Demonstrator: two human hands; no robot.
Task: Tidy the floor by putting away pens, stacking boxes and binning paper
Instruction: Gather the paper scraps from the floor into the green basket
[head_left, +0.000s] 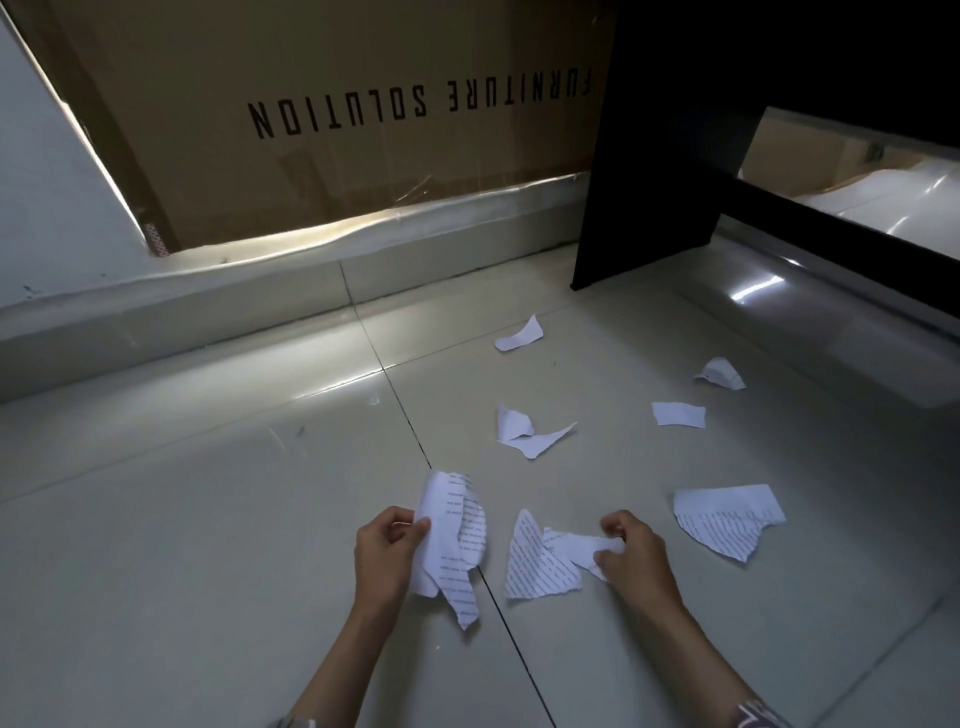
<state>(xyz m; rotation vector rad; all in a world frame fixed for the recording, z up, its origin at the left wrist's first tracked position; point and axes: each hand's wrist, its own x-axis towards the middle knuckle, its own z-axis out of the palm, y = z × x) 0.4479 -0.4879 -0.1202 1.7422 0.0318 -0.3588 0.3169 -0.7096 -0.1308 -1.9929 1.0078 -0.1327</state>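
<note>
The left hand (387, 551) grips a bunch of torn printed sheets (452, 540) (lifted off the floor (208, 519)). The right hand (631, 551) pinches a small scrap (582, 545) beside a printed piece (535, 566); more scraps lie beyond.

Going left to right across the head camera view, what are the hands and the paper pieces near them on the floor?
Left hand holding torn printed strips → printed scrap lying flat on the floor → right hand pinching a small white scrap → large printed piece farthest right.
</note>
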